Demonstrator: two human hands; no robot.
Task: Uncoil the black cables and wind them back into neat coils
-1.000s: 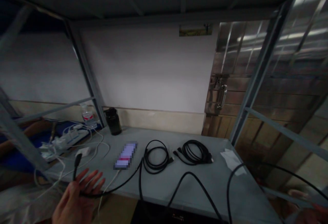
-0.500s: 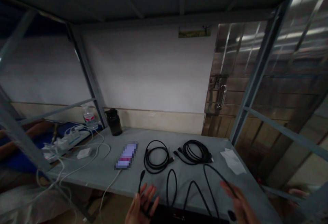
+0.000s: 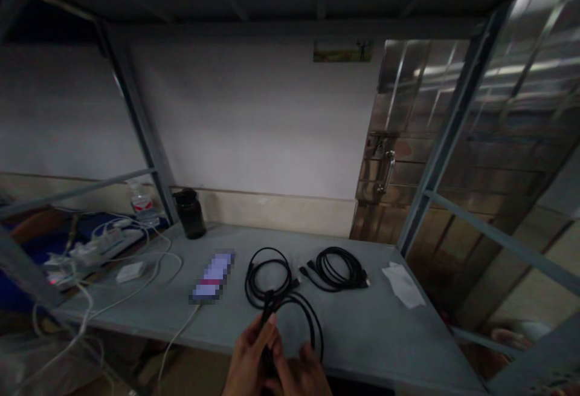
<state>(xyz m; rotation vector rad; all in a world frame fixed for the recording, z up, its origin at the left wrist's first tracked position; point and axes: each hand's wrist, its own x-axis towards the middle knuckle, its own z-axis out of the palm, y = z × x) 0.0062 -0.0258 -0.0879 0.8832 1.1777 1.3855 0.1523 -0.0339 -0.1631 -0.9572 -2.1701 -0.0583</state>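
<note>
Both my hands meet at the bottom centre, over the front edge of the grey table [image 3: 371, 335]. My left hand [image 3: 250, 357] is closed round a black cable [image 3: 312, 323], its plug end sticking up past my fingers. My right hand [image 3: 304, 375] is closed on the same cable just beside it, and a loop of the cable arcs out over the table. Two coiled black cables lie behind it: one [image 3: 267, 269] just past my hands, the other [image 3: 338, 269] further right.
A phone [image 3: 212, 276] with a white lead lies left of the coils. A dark jar [image 3: 188, 213] and a water bottle [image 3: 140, 202] stand at the back left by a power strip [image 3: 97, 245] with white cables. A white paper [image 3: 403, 284] lies at the right. Metal frame posts flank the table.
My hands came together from wide apart to the bottom centre. The long loose cable that trailed across the table front is now gathered into one loop between them. The view shifted slightly right.
</note>
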